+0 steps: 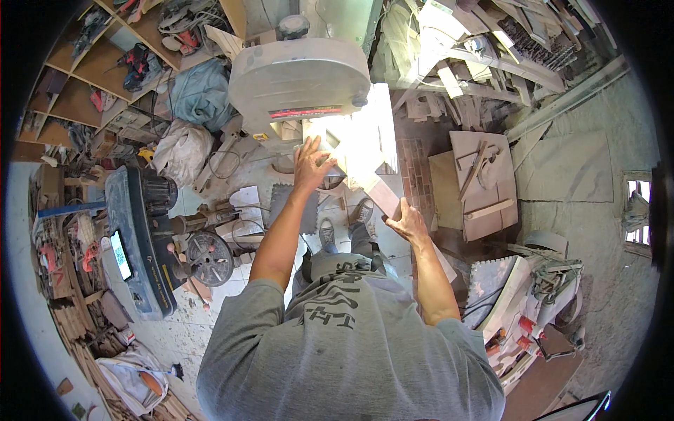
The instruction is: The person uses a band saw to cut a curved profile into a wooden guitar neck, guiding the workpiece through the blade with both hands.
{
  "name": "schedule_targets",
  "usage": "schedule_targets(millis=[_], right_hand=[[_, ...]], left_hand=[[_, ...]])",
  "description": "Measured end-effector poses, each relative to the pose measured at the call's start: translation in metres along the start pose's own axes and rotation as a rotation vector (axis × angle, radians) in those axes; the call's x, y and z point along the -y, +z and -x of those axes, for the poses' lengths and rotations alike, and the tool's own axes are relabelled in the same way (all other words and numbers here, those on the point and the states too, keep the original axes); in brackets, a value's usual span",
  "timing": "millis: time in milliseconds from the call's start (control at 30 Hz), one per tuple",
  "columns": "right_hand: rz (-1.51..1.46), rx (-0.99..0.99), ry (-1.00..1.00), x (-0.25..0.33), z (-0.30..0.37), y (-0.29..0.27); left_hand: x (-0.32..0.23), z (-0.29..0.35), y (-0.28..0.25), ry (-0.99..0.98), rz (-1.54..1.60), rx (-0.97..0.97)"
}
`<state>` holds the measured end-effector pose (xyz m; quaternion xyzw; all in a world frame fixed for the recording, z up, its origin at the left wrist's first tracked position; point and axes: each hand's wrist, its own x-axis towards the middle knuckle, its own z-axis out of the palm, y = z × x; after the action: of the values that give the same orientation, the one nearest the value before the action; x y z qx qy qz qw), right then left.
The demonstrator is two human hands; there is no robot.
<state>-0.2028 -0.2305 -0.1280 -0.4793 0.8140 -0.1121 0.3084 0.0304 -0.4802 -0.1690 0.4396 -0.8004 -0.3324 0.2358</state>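
A large grey band saw point(298, 74) stands in front of me, its table washed out by bright light. Across that table a flat wooden board point(382, 195) slants from the glare toward my right side. My right hand point(408, 223) grips the board's near end, thumb and fingers around its edge. Further forward, my left hand point(311, 167) rests with fingers stretched and apart at the left of the lit table, close under the saw's upper housing. Glare hides the blade and the board's far end, and I cannot tell exactly what the left fingertips touch.
On the left stands a dark drill press point(144, 245) with a round handwheel, below wooden shelves point(95, 63) of power tools. Scrap wood point(484, 63) is heaped at the far right. Flat panels point(484, 182) carry hand tools; glue bottles point(530, 328) lie at the lower right.
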Motion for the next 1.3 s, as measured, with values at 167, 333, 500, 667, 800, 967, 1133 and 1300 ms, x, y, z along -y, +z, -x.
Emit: schedule_targets(millis=[167, 333, 500, 667, 800, 967, 1133, 1300], right_hand=[[-0.023, -0.012, -0.023, -0.001, 0.006, 0.002], [-0.009, -0.026, -0.011, -0.004, 0.013, 0.003], [-0.031, 0.004, -0.002, -0.007, 0.015, 0.001], [0.002, 0.019, -0.027, -0.012, 0.008, -0.009], [0.006, 0.032, -0.044, -0.014, 0.004, -0.022], [0.056, 0.114, -0.022, -0.017, -0.008, -0.039], [0.075, 0.047, -0.063, -0.021, -0.013, -0.041], [0.055, 0.124, -0.036, -0.026, -0.019, -0.044]], left_hand=[[0.002, 0.002, -0.004, -0.002, 0.018, 0.070], [0.002, 0.002, -0.006, 0.024, 0.015, 0.085], [0.001, 0.003, -0.007, 0.035, 0.011, 0.085], [-0.001, 0.003, -0.003, 0.022, -0.010, 0.075], [-0.004, 0.004, -0.001, 0.052, -0.030, 0.026], [-0.008, 0.004, 0.003, 0.031, -0.052, 0.013], [-0.010, 0.003, 0.008, 0.038, -0.089, -0.038], [-0.011, 0.003, 0.009, 0.028, -0.097, -0.042]])
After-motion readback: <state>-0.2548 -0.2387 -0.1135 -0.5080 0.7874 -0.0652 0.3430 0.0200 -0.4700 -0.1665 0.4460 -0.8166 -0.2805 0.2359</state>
